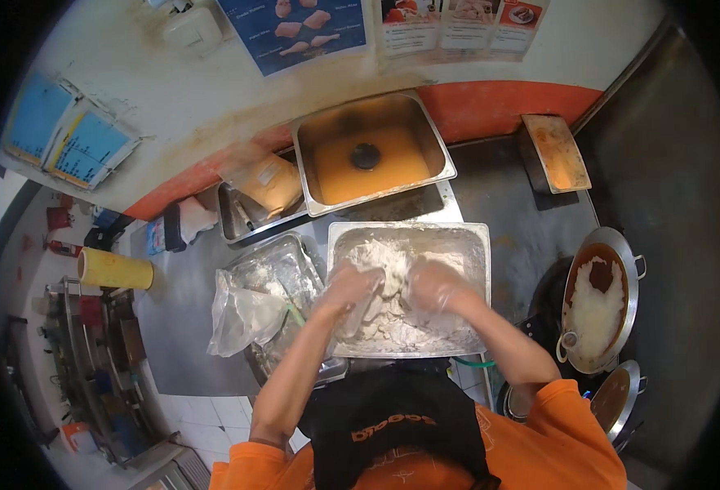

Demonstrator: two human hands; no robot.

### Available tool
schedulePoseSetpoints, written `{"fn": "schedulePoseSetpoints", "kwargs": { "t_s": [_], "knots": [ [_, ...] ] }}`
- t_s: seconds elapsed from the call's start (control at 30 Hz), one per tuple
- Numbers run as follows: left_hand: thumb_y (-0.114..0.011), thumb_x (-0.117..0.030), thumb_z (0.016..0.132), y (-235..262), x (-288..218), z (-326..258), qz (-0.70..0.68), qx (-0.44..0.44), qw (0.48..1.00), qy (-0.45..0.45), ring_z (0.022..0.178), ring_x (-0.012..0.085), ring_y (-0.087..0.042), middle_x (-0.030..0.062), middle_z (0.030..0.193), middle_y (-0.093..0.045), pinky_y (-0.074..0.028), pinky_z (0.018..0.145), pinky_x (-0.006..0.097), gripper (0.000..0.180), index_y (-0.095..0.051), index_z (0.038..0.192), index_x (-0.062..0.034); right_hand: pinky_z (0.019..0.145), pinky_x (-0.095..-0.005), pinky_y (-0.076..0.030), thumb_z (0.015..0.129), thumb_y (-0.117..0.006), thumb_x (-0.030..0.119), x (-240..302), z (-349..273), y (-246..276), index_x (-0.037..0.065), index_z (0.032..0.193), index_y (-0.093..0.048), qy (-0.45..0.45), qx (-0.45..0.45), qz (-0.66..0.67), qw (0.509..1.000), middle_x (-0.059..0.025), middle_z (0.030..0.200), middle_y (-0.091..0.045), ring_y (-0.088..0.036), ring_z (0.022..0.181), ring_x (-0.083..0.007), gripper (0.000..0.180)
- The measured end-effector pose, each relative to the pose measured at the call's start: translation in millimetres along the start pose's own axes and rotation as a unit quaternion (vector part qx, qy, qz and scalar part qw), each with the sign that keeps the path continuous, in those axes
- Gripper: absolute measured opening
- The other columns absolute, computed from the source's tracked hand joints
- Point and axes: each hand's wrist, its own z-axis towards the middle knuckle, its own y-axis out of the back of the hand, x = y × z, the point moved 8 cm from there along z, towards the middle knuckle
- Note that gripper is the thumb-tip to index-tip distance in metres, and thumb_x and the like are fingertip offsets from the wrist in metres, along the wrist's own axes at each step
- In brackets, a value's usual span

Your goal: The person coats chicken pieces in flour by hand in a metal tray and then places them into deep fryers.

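Note:
A deep steel pan [481, 245] of white flour stands in front of me, with lumpy, flour-coated pieces [388, 327] in it. Clear plastic gloves cover both my hands. My left hand [355, 287] is in the left half of the pan, and my right hand [435, 286] is in the right half. Between them a clump of floury pieces [383, 260] is heaped up, close to the fingers of both hands. Motion and flour smear the fingers, so their grip does not show. What the floury coating covers cannot be made out.
Behind the pan sits a steel tub [450, 173] of orange liquid with a round black object. To the left are a tray with a plastic bag [246, 314] and a bag of orange-brown powder [266, 184]. Pans of frying oil [639, 282] stand at right, one foaming.

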Motion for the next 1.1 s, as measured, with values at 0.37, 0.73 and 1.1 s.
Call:
{"fn": "schedulePoseSetpoints", "kwargs": {
  "t_s": [0.37,0.73,1.1],
  "knots": [
    [-0.067,-0.022,0.082,-69.1,-0.5,-133.2,-0.455,-0.189,0.854,0.166,0.100,0.0255,-0.061,0.0156,0.113,-0.063,-0.046,0.089,0.036,0.053,-0.052,0.129,-0.0030,0.072,-0.0384,-0.051,0.091,-0.059,0.029,-46.3,23.3,-10.0,0.003,0.096,-0.065,0.049,-0.177,0.195,0.963,-0.0190,0.097,-0.067,-0.065,0.079,-0.0282,0.027],
    [-0.054,-0.054,0.090,-75.0,-0.1,-41.4,-0.790,-0.107,0.583,0.157,0.096,0.0278,-0.064,0.0130,0.118,-0.061,-0.055,0.078,0.042,0.064,-0.051,0.130,-0.0040,0.065,-0.0371,-0.048,0.083,-0.063,0.051,-58.2,127.3,-74.7,0.001,0.097,-0.070,0.053,0.166,0.332,0.927,-0.0105,0.086,-0.064,-0.055,0.074,-0.0185,0.052],
    [-0.019,-0.061,0.098,-108.1,33.0,-20.5,-0.817,-0.008,0.563,0.123,0.117,0.0303,-0.055,0.0146,0.134,-0.054,-0.045,0.100,0.048,0.074,-0.043,0.139,-0.0039,0.103,-0.0366,-0.043,0.072,-0.071,0.042,22.8,20.1,-1.3,-0.012,0.142,-0.030,-0.100,-0.065,-0.038,0.992,-0.0404,0.138,-0.036,-0.049,0.125,-0.0407,0.096]
  ]
}}
